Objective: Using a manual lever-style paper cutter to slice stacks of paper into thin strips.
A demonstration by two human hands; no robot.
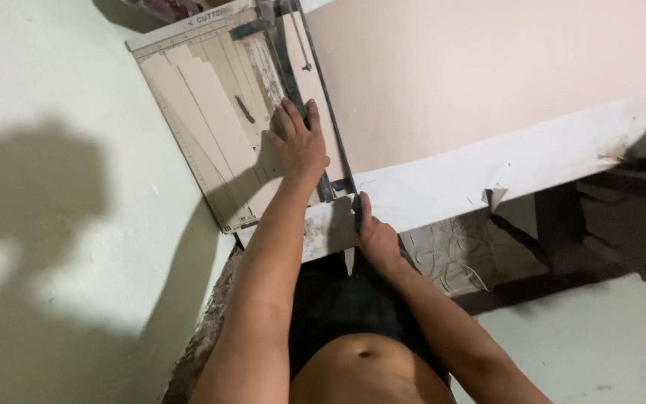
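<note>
Head view: I saw the left hand [302, 142] pressed flat, fingers spread, on the paper cutter [222, 112] at the table's [547, 153] left end. The right hand [374, 233] gripped the cutter's blade handle [356, 209] at the near edge.

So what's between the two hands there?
In the head view, the cutter's dark blade arm runs between the left hand, flat on the card, and the right hand gripping its handle end.
</note>
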